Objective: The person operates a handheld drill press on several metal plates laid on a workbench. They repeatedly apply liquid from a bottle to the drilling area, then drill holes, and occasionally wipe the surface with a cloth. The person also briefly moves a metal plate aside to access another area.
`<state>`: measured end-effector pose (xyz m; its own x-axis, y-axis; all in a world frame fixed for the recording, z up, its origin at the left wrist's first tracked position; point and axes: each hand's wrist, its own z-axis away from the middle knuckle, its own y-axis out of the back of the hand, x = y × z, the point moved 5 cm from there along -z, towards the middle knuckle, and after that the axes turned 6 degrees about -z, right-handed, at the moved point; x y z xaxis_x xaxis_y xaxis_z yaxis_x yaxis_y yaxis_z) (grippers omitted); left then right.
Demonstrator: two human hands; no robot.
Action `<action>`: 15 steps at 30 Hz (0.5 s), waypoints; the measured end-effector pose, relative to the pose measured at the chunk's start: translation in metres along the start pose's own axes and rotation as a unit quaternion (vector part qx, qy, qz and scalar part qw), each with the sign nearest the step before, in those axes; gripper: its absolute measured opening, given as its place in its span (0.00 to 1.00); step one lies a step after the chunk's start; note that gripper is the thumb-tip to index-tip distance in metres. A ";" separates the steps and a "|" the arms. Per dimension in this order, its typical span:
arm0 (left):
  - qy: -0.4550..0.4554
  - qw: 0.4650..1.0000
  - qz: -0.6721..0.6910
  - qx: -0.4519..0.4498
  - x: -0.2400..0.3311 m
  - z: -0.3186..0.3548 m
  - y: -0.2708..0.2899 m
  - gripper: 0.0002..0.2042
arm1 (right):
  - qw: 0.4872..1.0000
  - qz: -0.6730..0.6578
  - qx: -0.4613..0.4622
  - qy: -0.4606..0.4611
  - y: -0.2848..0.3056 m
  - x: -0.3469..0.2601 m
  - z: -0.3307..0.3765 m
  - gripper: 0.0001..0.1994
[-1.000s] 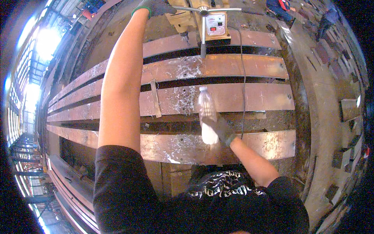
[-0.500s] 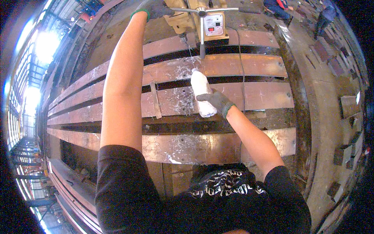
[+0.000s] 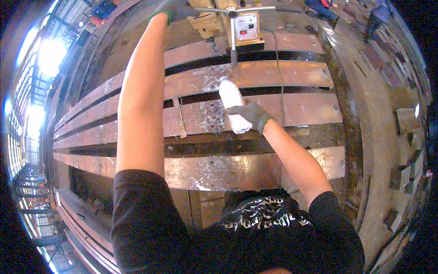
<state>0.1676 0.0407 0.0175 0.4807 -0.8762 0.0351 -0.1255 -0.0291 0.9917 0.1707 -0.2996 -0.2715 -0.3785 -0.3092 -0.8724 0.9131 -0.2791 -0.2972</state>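
My right hand [image 3: 253,116], in a dark grey glove, is wrapped round a white squeeze bottle [image 3: 232,101]. The bottle is tilted, its nozzle pointing away from me toward a yellow magnetic drill [image 3: 208,28]. At the top edge, my gloved left hand [image 3: 175,11] closes round the left end of the drill's three-spoked feed handle [image 3: 232,13]; its fingers are partly cut off by the frame. The drill stands on rusty steel bars [image 3: 200,75], its chuck left of the control panel [image 3: 247,27]. Pale shavings and wet splashes [image 3: 212,114] cover the bars before it.
Several long steel bars run left to right with dark gaps between them. A small flat strip [image 3: 179,116] lies across one bar. A cable [image 3: 282,91] crosses the bars right of the bottle. Two people [image 3: 321,8] are at the far right, near scattered steel blocks [image 3: 406,121].
A thin stream of liquid ran from the bottle's nozzle toward the drill's tip; none shows now. The whole view has shifted slightly. Both hands keep their grips.
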 end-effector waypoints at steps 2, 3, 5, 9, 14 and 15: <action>0.040 0.999 0.019 -0.015 0.024 0.006 0.004 0.22 | 0.999 0.029 0.025 -0.019 0.013 0.001 0.000 0.25; 0.066 0.997 0.023 -0.022 0.030 0.015 0.010 0.22 | 0.998 0.043 0.029 -0.028 0.013 0.002 -0.003 0.25; 0.068 0.997 0.038 -0.020 0.030 0.016 0.008 0.22 | 0.999 0.023 0.032 -0.024 0.015 0.008 -0.007 0.23; 0.070 0.997 0.039 -0.009 0.024 0.020 0.013 0.22 | 1.000 -0.006 0.010 -0.012 0.008 -0.001 -0.003 0.22; 0.107 0.992 -0.043 -0.048 0.036 0.016 0.015 0.22 | 0.999 0.033 0.023 0.029 0.010 -0.015 0.003 0.25; 0.142 0.985 -0.061 -0.072 0.037 0.019 0.018 0.22 | 0.999 0.029 0.029 0.020 0.005 -0.025 0.011 0.25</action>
<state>0.1661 -0.0012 0.0338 0.7109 -0.6995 -0.0725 0.0629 -0.0395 0.9972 0.1829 -0.3029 -0.2467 -0.3181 -0.2906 -0.9024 0.9223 -0.3152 -0.2236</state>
